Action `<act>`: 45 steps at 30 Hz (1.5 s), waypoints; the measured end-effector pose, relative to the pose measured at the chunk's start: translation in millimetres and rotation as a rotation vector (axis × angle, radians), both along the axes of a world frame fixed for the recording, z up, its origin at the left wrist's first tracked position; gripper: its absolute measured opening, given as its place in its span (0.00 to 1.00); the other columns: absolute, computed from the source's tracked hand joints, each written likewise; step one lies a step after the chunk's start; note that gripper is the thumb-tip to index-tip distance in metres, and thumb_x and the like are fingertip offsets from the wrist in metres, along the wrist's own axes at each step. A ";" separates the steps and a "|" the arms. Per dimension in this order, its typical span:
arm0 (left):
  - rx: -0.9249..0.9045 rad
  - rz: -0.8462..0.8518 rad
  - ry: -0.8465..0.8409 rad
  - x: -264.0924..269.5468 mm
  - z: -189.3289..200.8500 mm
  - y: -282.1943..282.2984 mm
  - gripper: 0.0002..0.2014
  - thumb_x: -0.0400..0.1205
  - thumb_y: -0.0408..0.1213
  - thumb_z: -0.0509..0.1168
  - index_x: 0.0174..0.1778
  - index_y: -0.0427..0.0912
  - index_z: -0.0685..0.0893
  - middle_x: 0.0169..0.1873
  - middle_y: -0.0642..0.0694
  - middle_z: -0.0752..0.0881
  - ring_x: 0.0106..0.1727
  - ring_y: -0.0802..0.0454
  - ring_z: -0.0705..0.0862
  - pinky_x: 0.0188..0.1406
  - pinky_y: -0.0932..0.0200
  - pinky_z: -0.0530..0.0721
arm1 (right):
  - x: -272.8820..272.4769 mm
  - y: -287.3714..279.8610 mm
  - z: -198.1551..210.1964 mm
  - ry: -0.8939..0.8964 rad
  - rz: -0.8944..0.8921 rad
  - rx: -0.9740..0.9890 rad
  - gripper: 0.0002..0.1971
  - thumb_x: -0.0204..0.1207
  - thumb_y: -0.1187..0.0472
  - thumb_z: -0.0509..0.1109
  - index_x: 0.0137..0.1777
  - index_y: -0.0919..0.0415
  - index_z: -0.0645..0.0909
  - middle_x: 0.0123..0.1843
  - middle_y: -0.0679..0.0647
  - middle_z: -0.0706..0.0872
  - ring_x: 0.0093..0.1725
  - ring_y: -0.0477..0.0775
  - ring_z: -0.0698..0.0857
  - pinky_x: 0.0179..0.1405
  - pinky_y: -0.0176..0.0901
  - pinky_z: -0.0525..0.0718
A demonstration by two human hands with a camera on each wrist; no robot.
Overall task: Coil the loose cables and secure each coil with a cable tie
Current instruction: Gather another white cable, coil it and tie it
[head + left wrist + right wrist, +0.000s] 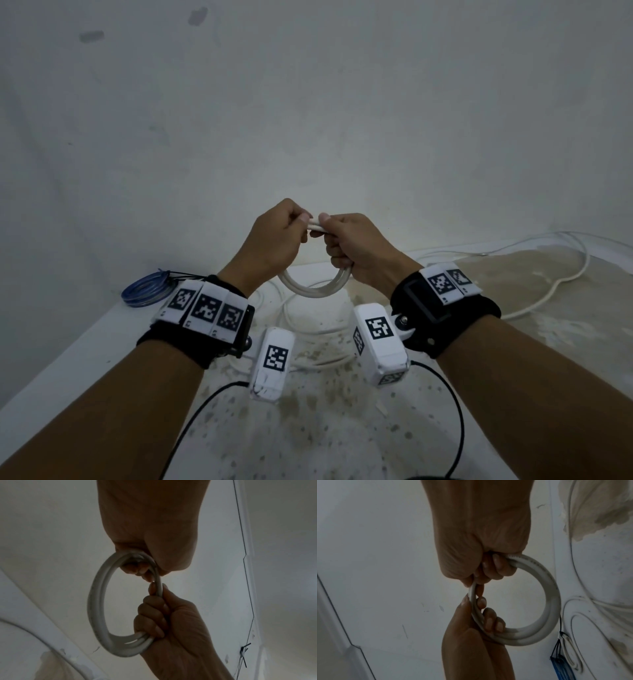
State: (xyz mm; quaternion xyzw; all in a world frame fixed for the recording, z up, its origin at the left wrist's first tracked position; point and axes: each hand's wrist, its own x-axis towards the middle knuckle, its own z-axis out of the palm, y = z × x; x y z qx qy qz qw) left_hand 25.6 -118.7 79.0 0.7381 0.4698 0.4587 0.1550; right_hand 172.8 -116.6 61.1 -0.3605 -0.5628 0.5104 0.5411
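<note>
A white cable is wound into a small coil (pixel 313 290) held upright above the table. My left hand (pixel 277 236) grips the coil's top left, fingers curled round the strands. My right hand (pixel 349 246) grips the top right and side, thumb close to the left thumb. In the left wrist view the coil (pixel 96 601) hangs from my left hand (pixel 145 566), with the right hand (pixel 159 615) below. The right wrist view shows the coil (pixel 553 596) in my right hand (pixel 489 568). A blue coil (pixel 147 291) bound with black ties lies at the table's left edge.
Loose white cable (pixel 551 291) snakes over the stained white table (pixel 342 428) to the right and under my hands. A plain wall (pixel 308 102) rises close behind. Black camera leads (pixel 455 411) hang from both wrists. The blue coil (pixel 561 669) shows low in the right wrist view.
</note>
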 end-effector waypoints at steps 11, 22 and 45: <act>0.005 0.012 0.066 5.4 -15.0 -6.6 0.10 0.86 0.45 0.61 0.45 0.43 0.81 0.32 0.50 0.87 0.34 0.58 0.82 0.35 0.62 0.74 | 8.0 -7.0 -16.5 -0.078 -0.015 -0.015 0.18 0.88 0.56 0.60 0.44 0.68 0.83 0.19 0.44 0.66 0.20 0.44 0.61 0.19 0.37 0.60; -0.070 -0.009 -0.027 47.3 -23.8 -6.0 0.13 0.86 0.43 0.62 0.40 0.39 0.81 0.28 0.47 0.82 0.24 0.54 0.72 0.25 0.59 0.69 | 41.4 -22.5 -18.4 -0.137 -0.190 -0.044 0.13 0.85 0.60 0.63 0.36 0.58 0.73 0.22 0.50 0.71 0.18 0.45 0.63 0.18 0.35 0.61; -0.149 -0.170 -0.053 164.5 -26.6 -34.5 0.13 0.85 0.41 0.63 0.35 0.43 0.80 0.28 0.44 0.80 0.24 0.51 0.70 0.25 0.57 0.65 | 156.3 -75.6 -28.2 -0.065 -0.234 -0.065 0.16 0.87 0.50 0.60 0.43 0.60 0.76 0.24 0.51 0.73 0.21 0.49 0.67 0.22 0.37 0.67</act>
